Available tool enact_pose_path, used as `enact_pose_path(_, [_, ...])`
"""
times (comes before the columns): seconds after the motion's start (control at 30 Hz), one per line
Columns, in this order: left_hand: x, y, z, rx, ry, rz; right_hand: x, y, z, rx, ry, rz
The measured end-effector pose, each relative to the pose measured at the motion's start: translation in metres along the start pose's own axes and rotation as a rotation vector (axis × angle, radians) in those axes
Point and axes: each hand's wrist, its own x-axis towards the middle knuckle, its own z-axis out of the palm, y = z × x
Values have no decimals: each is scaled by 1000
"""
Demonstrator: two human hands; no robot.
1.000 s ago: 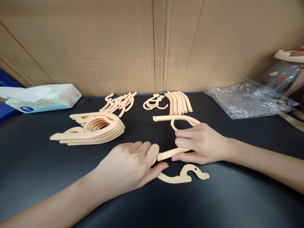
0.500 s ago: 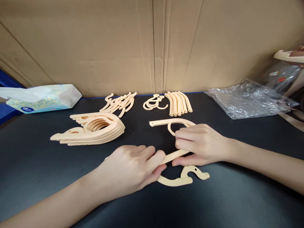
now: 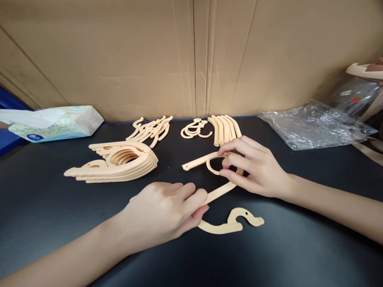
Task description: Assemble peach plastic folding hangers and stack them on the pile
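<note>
A cream plastic piece [image 3: 220, 193], made of curved arms and a round hook, is held between both hands above the black table. My left hand [image 3: 169, 213] is closed around its lower arm. Bent fingers of my right hand [image 3: 249, 169] pinch the hook and upper arm at the other end; part of the joint is hidden behind them. Below lie a curved cream part [image 3: 221, 229], partly covered by my left hand, and an S-shaped cream part [image 3: 245, 216] whose end meets it.
A stack of cream hangers [image 3: 119, 172] sits at left. Behind are loose curved parts [image 3: 151, 129], hooks [image 3: 193, 129] and a row of arms [image 3: 223, 129]. A tissue pack [image 3: 56, 123] stands back left, a clear plastic bag [image 3: 311, 125] back right, before a cardboard wall [image 3: 134, 52].
My right hand has shifted slightly up and its fingers have moved to the hook and upper arm. That arm's free end has swung down and left. My left hand has barely moved.
</note>
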Motion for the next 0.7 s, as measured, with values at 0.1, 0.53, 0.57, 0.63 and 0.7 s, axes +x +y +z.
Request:
enact_pose_path(0.1, [0,0,0,-1,5,-2,0,1,1,24,-59,66])
enact_pose_path(0.53, [3,-1,-2,-64,-5,-2,1,3,1,50,-125,113])
enact_pose_path(0.57, [4,-1,-2,-99,-10,-10,1,3,1,43,-121,117])
enact_pose_path(0.63, [5,-2,-2,-174,-26,-33,1,3,2,28,-118,125])
enact_pose_path(0.7, [7,-3,-2,-230,-37,-65,0,3,2,18,-117,132])
